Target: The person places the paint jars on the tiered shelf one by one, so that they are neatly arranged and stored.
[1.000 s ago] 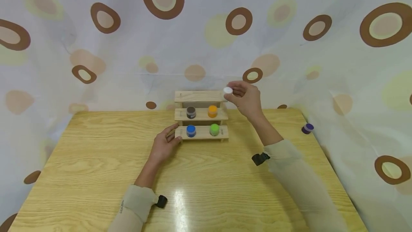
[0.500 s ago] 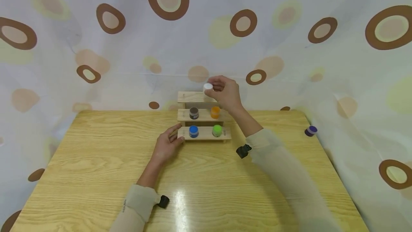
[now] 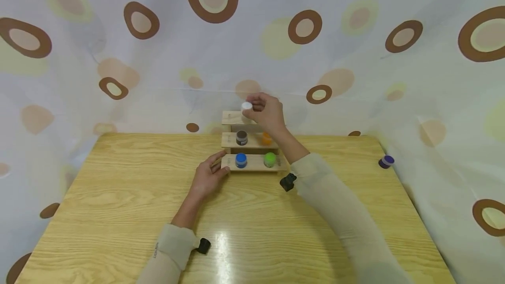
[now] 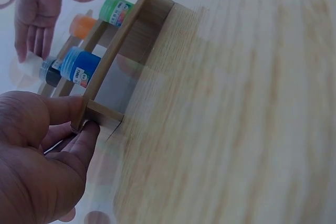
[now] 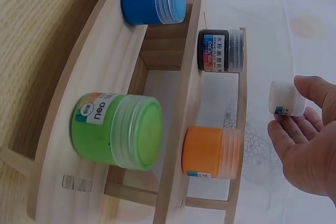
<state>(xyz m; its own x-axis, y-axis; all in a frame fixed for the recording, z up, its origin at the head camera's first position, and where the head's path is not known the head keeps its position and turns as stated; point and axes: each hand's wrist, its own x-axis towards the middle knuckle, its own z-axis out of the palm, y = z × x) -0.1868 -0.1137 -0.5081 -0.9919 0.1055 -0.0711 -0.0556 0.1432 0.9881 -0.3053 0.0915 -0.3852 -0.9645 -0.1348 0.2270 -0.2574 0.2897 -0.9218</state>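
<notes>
A three-step wooden rack (image 3: pixel 255 164) stands at the back of the table. My left hand (image 3: pixel 207 178) grips the left end of its lowest step, thumb above and fingers below in the left wrist view. Just above the top step, my right hand (image 3: pixel 270 115) pinches a white paint jar (image 5: pixel 283 98) between thumb and fingers; a gap shows below the jar in the right wrist view. The middle step bears a black paint jar (image 5: pixel 220 51) and an orange one (image 5: pixel 210 152). A blue jar (image 3: pixel 241 160) and a green jar (image 5: pixel 116 131) sit on the lowest step.
A purple paint jar (image 3: pixel 386 161) stands near the right edge of the wood-grain table (image 3: pixel 252 231). Behind the rack hangs a patterned white sheet (image 3: pixel 169 56), which also runs along the right side.
My right hand has carried the white jar leftward, from beside the top step's right end to over the step. The left hand keeps its grip on the rack. The view has shifted slightly.
</notes>
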